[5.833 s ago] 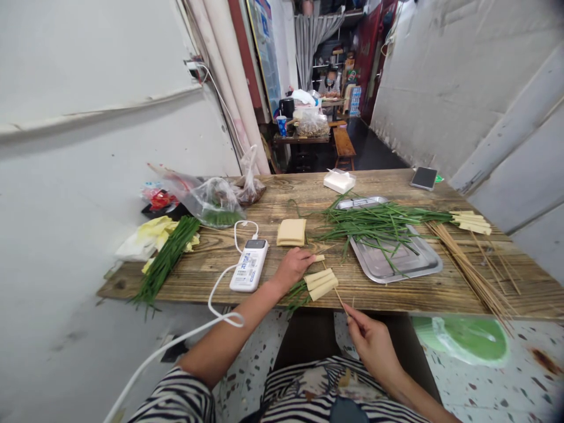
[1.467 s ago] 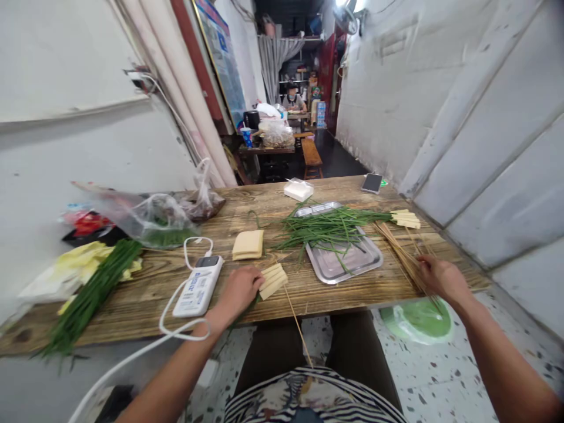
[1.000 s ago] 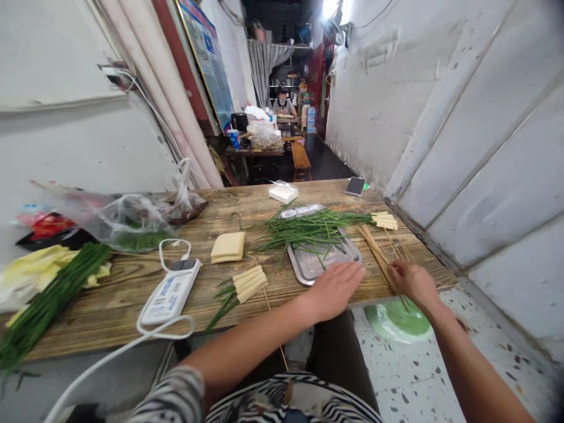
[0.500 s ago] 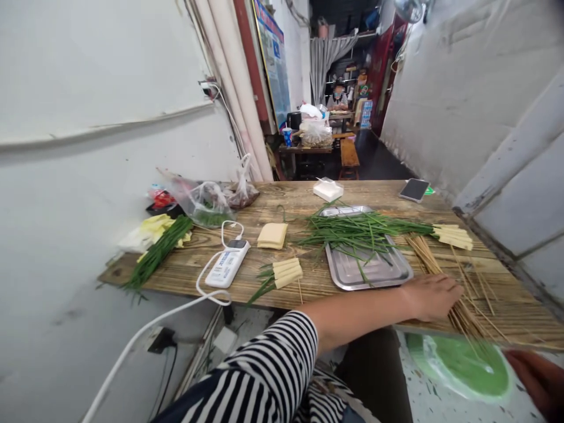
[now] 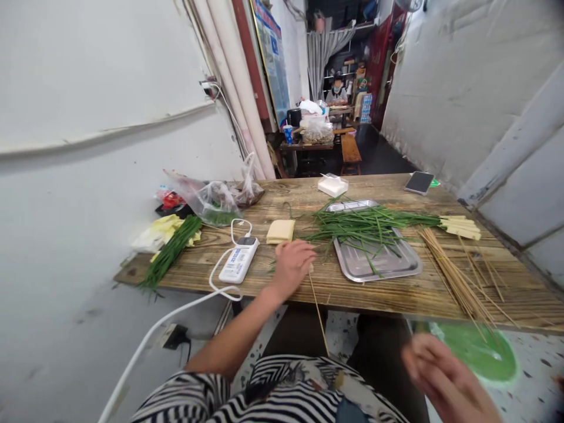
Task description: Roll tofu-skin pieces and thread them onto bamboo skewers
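My left hand [image 5: 294, 264] is closed over the skewered tofu-skin rolls near the table's front edge, mostly hiding them. From under its fingers a bamboo skewer [image 5: 319, 314] sticks out toward me, past the edge. Just behind the hand lies a stack of square yellow tofu sheets [image 5: 281, 231]. My right hand [image 5: 445, 370] is in the air below the table edge at the right, fingers curled together and slightly blurred; whether anything is in them I cannot make out. Long green chives [image 5: 365, 226] lie across a metal tray [image 5: 379, 267]. More rolls [image 5: 460, 227] sit at their right end.
Loose bamboo skewers [image 5: 458, 279] lie at the right. A white power strip [image 5: 239, 260] with its cable is on the left, near a chive bunch [image 5: 174, 252] and plastic bags [image 5: 218, 202]. A phone [image 5: 419, 183] and a white box [image 5: 333, 185] lie at the back. A green basin [image 5: 484, 349] stands below.
My left hand has moved from the loose skewers at the right to the rolls at the left. My right hand has come further into view from the lower right edge.
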`<state>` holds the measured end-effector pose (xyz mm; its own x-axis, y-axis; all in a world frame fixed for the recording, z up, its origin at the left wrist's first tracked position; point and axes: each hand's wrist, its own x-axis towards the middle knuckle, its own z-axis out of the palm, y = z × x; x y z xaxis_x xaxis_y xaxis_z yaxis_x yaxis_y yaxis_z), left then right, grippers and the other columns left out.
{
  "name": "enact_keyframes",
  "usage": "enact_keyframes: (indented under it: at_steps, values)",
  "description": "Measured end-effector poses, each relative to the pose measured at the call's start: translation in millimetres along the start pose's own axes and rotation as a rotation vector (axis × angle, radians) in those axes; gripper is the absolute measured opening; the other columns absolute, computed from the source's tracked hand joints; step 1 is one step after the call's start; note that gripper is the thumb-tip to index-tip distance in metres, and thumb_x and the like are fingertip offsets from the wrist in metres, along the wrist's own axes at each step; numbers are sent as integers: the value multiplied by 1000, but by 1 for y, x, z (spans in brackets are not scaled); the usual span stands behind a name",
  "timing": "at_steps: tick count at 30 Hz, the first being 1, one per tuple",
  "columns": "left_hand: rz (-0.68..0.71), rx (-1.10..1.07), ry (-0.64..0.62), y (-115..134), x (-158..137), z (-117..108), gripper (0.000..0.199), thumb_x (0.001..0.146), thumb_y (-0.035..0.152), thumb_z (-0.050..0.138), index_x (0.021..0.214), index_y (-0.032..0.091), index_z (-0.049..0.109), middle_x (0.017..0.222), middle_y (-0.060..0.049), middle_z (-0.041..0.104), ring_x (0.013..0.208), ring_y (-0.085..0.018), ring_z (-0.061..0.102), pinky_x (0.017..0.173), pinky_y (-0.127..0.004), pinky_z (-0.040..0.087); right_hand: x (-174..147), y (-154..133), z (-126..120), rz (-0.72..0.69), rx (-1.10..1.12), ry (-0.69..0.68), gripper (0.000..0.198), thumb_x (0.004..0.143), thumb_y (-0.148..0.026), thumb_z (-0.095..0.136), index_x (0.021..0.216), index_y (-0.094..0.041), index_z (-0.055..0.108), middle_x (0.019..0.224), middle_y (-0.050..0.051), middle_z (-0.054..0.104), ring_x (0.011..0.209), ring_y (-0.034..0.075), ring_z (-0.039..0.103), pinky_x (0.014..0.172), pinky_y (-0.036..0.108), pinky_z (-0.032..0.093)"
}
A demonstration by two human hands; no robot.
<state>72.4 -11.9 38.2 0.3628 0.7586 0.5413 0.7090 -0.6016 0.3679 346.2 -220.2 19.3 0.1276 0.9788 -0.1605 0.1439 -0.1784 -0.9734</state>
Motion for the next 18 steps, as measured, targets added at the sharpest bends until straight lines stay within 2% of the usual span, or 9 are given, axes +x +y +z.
enact_keyframes:
  at_steps: [3, 4, 6, 8, 13, 16, 18]
  values:
    - [-69, 7, -137, -46, -12, -21, 10, 85, 26, 60, 82, 24, 70, 105, -3, 70, 107, -20, 57, 101, -45, 29, 50, -31, 59, 30, 78, -237, 32, 82, -54, 57, 87, -21, 57, 61, -5, 46, 52, 9, 42, 48, 21, 33]
    - [-75, 10, -182, -53, -14, -22, 10, 84, 25, 61, 80, 23, 69, 106, -3, 69, 107, -20, 57, 101, -45, 28, 65, -40, 75, -1, 65, -268, 35, 81, -55, 58, 85, -20, 58, 58, -5, 43, 51, 9, 38, 48, 21, 31]
    - [-92, 7, -243, -58, -16, -21, 9, 83, 22, 61, 77, 22, 68, 107, -3, 69, 108, -20, 58, 103, -46, 26, 89, -55, 102, -85, 32, -284, 38, 79, -56, 58, 79, -18, 60, 62, -4, 47, 55, 9, 41, 52, 21, 32]
    - [-111, -17, -280, -57, -16, -18, 9, 82, 19, 60, 76, 21, 67, 109, -3, 68, 108, -21, 58, 104, -47, 26, 103, -60, 118, -136, 11, -274, 39, 79, -56, 56, 82, -17, 62, 65, -3, 49, 59, 10, 43, 55, 22, 33]
    - [-115, -162, -351, -63, -16, -16, 9, 83, 18, 59, 79, 21, 67, 108, -4, 69, 110, -21, 58, 104, -44, 32, 104, -43, 127, -117, -67, -281, 45, 89, -53, 40, 109, -16, 57, 51, -7, 39, 46, 10, 35, 46, 22, 28]
    - [-128, -261, -327, -73, -20, -17, 12, 85, 21, 57, 83, 21, 69, 110, -5, 69, 108, -20, 61, 98, -37, 43, 101, -32, 124, -176, -205, -233, 41, 93, -45, 35, 116, -16, 53, 53, -6, 46, 47, 12, 42, 50, 24, 35]
    - [-119, -279, -315, -79, -23, -18, 16, 87, 24, 55, 87, 20, 71, 114, -7, 67, 107, -20, 62, 96, -36, 46, 104, -31, 123, -265, -325, -178, 34, 93, -37, 36, 109, -17, 58, 63, -1, 56, 58, 15, 52, 59, 27, 41]
